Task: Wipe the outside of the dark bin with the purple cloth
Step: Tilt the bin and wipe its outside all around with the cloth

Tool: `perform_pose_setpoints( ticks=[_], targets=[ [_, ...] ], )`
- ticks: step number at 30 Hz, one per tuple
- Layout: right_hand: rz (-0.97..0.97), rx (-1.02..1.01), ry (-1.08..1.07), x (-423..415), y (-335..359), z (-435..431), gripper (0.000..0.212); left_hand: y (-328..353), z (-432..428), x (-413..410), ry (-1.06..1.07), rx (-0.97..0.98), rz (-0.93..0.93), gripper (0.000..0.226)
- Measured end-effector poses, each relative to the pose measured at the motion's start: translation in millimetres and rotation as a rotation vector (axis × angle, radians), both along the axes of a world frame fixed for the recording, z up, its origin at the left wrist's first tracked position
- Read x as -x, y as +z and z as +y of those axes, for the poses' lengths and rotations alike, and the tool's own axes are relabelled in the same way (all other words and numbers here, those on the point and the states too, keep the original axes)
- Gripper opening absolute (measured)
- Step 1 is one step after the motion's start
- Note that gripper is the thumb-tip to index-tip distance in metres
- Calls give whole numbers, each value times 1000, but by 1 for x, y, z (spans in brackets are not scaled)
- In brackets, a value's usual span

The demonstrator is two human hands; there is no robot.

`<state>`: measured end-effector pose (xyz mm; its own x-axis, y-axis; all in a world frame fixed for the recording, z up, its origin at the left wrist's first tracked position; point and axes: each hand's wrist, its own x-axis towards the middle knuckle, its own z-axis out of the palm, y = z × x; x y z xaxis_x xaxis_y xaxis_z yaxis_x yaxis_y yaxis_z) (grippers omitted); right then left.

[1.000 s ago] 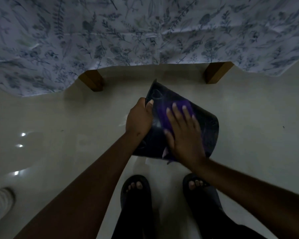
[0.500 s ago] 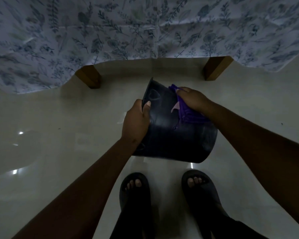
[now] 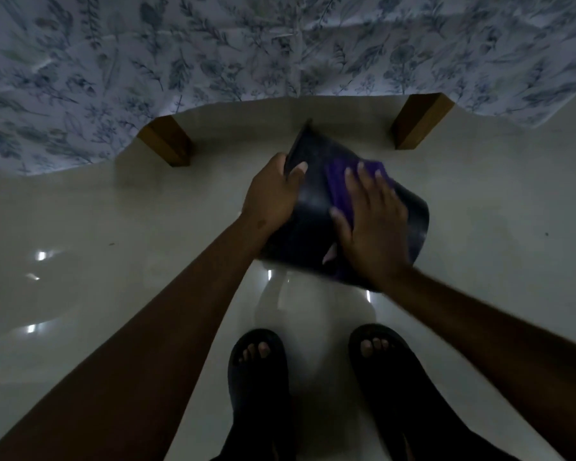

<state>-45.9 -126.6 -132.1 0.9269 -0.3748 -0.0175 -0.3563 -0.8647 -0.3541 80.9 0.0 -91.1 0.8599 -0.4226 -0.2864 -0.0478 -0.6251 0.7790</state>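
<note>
- Sweeping back down: the right hand sat up near the far end of the dark round plastic bin half a second ago, cloth bunched under it; now it lies flat over the middle and near part of the wall.
- A second ago it was in much the same low spot, so this reads as one full up-and-down stroke on the same face.
- Meaning for the task: wiping is under way on this top-facing side only; other sides likely not reached, bin would need turning. Judgement only.
- Purple cloth is pressed between right palm and bin wall, spread out, its edge showing past the fingertips and a corner poking out below the wrist.
- Right hand fingers are straight and splayed, not closed round anything, just pressing the cloth flat; thumb out to the side.
- Left hand grips the bin's left side near the far rim, fingers curled behind, thumb on the outer wall.
- Bin is held tipped, off the glossy pale tiled floor, in front of the person's feet in dark open-toe sandals, near the two wooden legs under the floral-print fabric.
- Both forearms reach forward; the right hand is motion-blurred.
</note>
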Motion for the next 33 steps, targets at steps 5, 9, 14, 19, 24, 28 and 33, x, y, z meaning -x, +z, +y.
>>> perform_pose_setpoints(
  ticks=[5, 9, 14, 19, 24, 28, 33],
  targets=[
    [23, -149, -131, -68, -2, -65, 54, -19, 33, 37, -12, -30, -55, 33],
    [-34, -68, -113, -49, 2, -38, 57, -16, 21, 24, 70, -28, -138, 30],
    [7, 177, 258, 43, -21, 31, 73, -11, 6, 18, 40, -6, -183, 34],
    [-45, 79, 117, 4, -6, 2, 61, -10, 3, 22, 68, 21, -143, 31],
    [252, -350, -69, -79, 0, -62, 51, -5, 7, 26, 58, -22, -133, 35],
    [350, -509, -58, -75, -14, -60, 51, -8, 5, 9, -5, -125, -153, 37],
    [64, -102, 29, 10, 6, 6, 64, -10, -4, -3, -18, -159, -127, 44]
  ],
)
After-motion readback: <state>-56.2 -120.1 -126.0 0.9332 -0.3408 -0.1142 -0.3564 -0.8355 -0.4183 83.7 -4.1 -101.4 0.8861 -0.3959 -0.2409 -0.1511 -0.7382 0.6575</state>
